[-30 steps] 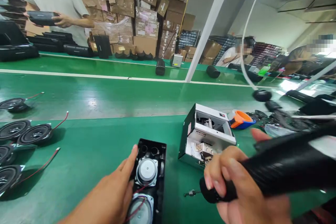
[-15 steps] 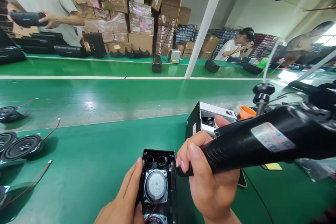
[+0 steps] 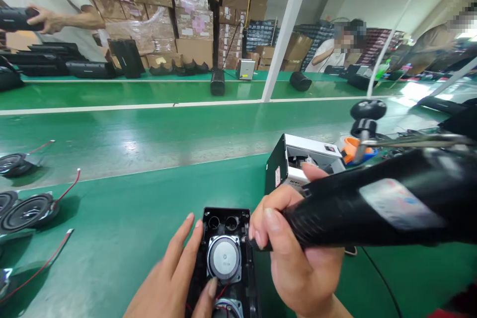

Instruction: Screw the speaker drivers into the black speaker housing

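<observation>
**Driver tip at the housing corner: slip and damage were the risks**

A black electric screwdriver point(image 3: 372, 206) was gripped in the right hand point(image 3: 298, 263), the fingers point(image 3: 274, 221) clenched around its front end. Its tip was held at the upper right corner of an open black speaker housing point(image 3: 225, 258), which lay flat on the green bench point(image 3: 122, 218) directly in front of the person. The left hand point(image 3: 175, 278) was laid on the left edge of the housing, the fingers stretched out and not closed, with the thumb resting close to the round silver driver unit point(image 3: 224, 257) mounted inside. The tip itself was hidden behind the right hand, so its seating on a screw could not be confirmed.

From this position several faults were judged possible. If the tool were tilted, the tip could be thrown off the screw, and the silver cone just beside it could be scratched or pierced. The red wire point(image 3: 222, 292) below the cone could be caught or pinched. Because the housing was only pressed down from one side, it could be turned on the smooth bench by the torque. The left thumb was near the working point and could be struck.

A white screw feeder box point(image 3: 298, 151) stood behind the right hand. Loose speaker drivers point(image 3: 28, 211) with red leads lay well apart on the left.
</observation>
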Action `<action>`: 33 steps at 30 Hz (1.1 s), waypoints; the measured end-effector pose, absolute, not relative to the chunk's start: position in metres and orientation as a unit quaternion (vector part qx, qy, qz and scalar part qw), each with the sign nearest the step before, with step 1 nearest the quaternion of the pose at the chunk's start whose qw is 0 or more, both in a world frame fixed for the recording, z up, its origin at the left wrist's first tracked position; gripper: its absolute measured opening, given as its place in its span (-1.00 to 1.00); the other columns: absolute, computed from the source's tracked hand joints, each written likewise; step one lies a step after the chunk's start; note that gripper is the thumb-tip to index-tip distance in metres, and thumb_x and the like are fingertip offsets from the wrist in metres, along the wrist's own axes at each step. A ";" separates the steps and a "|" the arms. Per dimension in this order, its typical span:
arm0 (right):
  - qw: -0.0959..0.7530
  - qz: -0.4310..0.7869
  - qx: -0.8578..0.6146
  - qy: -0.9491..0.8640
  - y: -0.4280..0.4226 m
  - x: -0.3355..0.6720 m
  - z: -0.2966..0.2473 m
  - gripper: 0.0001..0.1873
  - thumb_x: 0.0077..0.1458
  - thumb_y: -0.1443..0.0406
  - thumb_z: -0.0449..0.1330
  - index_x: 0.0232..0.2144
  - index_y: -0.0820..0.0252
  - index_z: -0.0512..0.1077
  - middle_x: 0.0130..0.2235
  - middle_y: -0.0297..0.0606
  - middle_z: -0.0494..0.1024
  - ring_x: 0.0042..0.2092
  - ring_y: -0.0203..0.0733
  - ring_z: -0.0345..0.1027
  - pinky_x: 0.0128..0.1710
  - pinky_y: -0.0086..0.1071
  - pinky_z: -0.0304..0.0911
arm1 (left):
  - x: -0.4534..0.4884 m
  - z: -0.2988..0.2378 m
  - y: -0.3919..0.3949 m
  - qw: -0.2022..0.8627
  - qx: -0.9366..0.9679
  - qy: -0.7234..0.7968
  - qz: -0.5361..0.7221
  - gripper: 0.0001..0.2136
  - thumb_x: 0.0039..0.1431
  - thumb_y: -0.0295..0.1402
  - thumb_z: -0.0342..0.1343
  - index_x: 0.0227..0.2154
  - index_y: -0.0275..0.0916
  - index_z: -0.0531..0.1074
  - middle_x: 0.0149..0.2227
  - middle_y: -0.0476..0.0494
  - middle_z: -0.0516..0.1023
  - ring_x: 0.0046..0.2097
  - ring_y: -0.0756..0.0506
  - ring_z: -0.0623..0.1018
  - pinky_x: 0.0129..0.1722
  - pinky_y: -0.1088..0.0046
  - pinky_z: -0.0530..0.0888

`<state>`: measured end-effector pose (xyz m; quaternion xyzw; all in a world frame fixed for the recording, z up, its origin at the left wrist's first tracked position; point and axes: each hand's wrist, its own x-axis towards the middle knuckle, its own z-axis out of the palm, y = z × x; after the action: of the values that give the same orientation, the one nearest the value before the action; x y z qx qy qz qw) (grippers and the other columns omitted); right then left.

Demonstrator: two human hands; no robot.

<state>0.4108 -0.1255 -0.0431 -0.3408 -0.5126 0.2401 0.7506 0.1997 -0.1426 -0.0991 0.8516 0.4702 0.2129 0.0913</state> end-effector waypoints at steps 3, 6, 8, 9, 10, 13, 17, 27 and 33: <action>0.785 0.236 -0.326 -0.470 -0.133 0.420 -0.019 -0.43 0.40 0.41 0.21 0.33 -0.13 0.22 -0.42 -0.55 0.43 -0.54 -0.27 0.29 -0.53 -0.35 0.36 | 0.206 -0.076 -0.125 0.006 0.901 0.374 0.218 -0.49 0.48 -0.19 0.12 0.42 -0.05 0.29 0.55 -0.35 0.10 0.38 -0.50 0.45 0.11 -0.20 0.68; 0.807 0.157 -0.344 -0.454 -0.139 0.439 -0.003 -0.44 0.35 0.44 0.21 0.27 -0.11 0.24 -0.47 -0.59 0.41 -0.57 -0.27 0.25 -0.52 -0.35 0.36 | 0.230 -0.053 -0.104 0.041 0.933 0.318 0.167 -0.77 0.36 -0.37 0.14 0.00 -0.12 0.61 0.52 -0.39 0.19 0.47 -0.53 0.29 0.20 -0.34 0.57; 0.809 0.087 -0.357 -0.459 -0.142 0.455 0.001 -0.44 0.32 0.48 0.24 0.25 -0.08 0.27 -0.46 -0.58 0.43 -0.56 -0.26 0.24 -0.51 -0.33 0.36 | 0.247 -0.045 -0.091 0.088 0.939 0.315 0.103 -0.85 0.30 -0.40 0.18 -0.19 -0.18 0.65 0.50 -0.49 0.22 0.51 -0.56 0.18 0.29 -0.41 0.44; 0.805 0.059 -0.360 -0.467 -0.143 0.463 0.001 -0.43 0.32 0.49 0.25 0.26 -0.07 0.28 -0.44 -0.56 0.45 -0.55 -0.25 0.25 -0.49 -0.31 0.38 | 0.254 -0.044 -0.086 0.111 0.937 0.323 0.070 -0.88 0.29 -0.39 0.20 -0.23 -0.20 0.65 0.50 -0.52 0.20 0.52 -0.56 0.15 0.33 -0.42 0.38; 0.799 0.039 -0.365 -0.476 -0.144 0.470 0.000 -0.42 0.33 0.49 0.27 0.26 -0.06 0.29 -0.43 -0.55 0.46 -0.53 -0.24 0.27 -0.47 -0.29 0.39 | 0.259 -0.044 -0.081 0.136 0.932 0.335 0.041 -0.89 0.29 -0.39 0.22 -0.23 -0.20 0.66 0.51 -0.52 0.18 0.53 -0.56 0.13 0.37 -0.41 0.34; 0.774 0.007 -0.380 -0.506 -0.145 0.486 -0.006 -0.42 0.35 0.49 0.27 0.29 -0.06 0.30 -0.40 -0.53 0.49 -0.51 -0.20 0.33 -0.44 -0.23 0.43 | 0.266 -0.046 -0.073 0.196 0.910 0.366 0.009 -0.91 0.28 -0.41 0.26 -0.24 -0.14 0.67 0.48 -0.38 0.27 0.50 -0.50 0.23 0.37 -0.30 0.36; 0.759 -0.006 -0.379 -0.529 -0.142 0.492 -0.012 -0.42 0.33 0.52 0.26 0.28 0.01 0.28 -0.40 -0.53 0.47 -0.51 -0.23 0.35 -0.44 -0.27 0.45 | 0.265 -0.049 -0.071 0.252 0.890 0.380 0.024 -0.88 0.22 -0.47 0.28 -0.36 -0.09 0.63 0.33 -0.18 0.48 0.44 -0.41 0.33 0.32 -0.17 0.42; 0.751 0.181 -0.444 -0.454 -0.158 0.485 -0.015 -0.50 0.35 0.39 0.36 0.24 0.06 0.32 -0.45 -0.51 0.46 -0.57 -0.28 0.32 -0.57 -0.39 0.36 | 0.271 -0.008 -0.048 0.394 0.840 0.326 0.182 -0.82 0.38 -0.30 0.19 -0.35 -0.05 0.64 0.21 -0.09 0.57 0.27 -0.34 0.52 0.22 -0.10 0.47; 0.761 0.216 -0.433 -0.433 -0.183 0.478 -0.013 -0.50 0.42 0.37 0.29 0.27 -0.16 0.31 -0.52 -0.57 0.39 -0.61 -0.30 0.23 -0.57 -0.41 0.38 | 0.349 0.010 -0.015 0.283 0.862 0.268 0.323 -0.87 0.32 -0.52 0.40 -0.32 -0.16 0.69 -0.08 -0.07 0.67 0.03 -0.21 0.60 0.16 0.12 0.49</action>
<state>0.4785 -0.1830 -0.0129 -0.4333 -0.4325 0.2163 0.7605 0.3489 -0.0150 0.0101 0.8624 0.2683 0.3230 0.2826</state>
